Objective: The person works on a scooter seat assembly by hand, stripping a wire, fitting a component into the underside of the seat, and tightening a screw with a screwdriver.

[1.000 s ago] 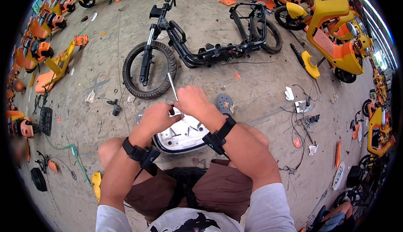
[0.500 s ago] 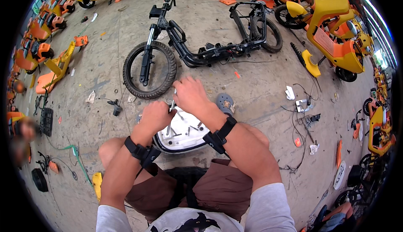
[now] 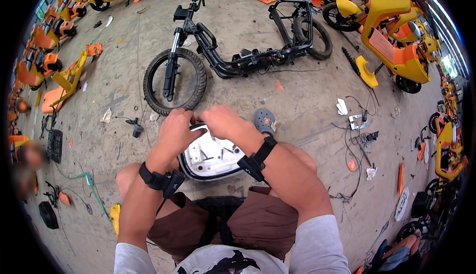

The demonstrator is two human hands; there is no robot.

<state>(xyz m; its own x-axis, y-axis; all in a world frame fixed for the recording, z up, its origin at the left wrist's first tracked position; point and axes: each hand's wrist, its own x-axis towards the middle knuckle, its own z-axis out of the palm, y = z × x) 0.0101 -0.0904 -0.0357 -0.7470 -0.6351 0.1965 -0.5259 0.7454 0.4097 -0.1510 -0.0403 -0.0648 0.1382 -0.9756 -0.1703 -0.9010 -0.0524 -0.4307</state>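
A white panel (image 3: 213,162) with a dark rim, like the underside of a scooter seat, lies before me between my knees. Small dark screws or pins lie on its white face. My left hand (image 3: 176,132) is closed at the panel's far left edge, its thumb pointing right. Close beside it, my right hand (image 3: 224,122) has curled fingers over the far edge. A short dark strip of rim shows between the two hands. Whatever the fingertips grip is hidden.
Beyond my hands lies a bare black scooter frame, its front tire (image 3: 176,83) near them. A grey clog (image 3: 265,120) is right of the panel. Loose wires (image 3: 354,160) are scattered farther right, and a black plastic part (image 3: 135,126) lies left. Yellow-orange scooters (image 3: 394,41) stand around.
The metal rod that stood between my hands over the panel no longer shows. My left hand has moved up and away from me, and my right hand slightly lower, both to the far edge.
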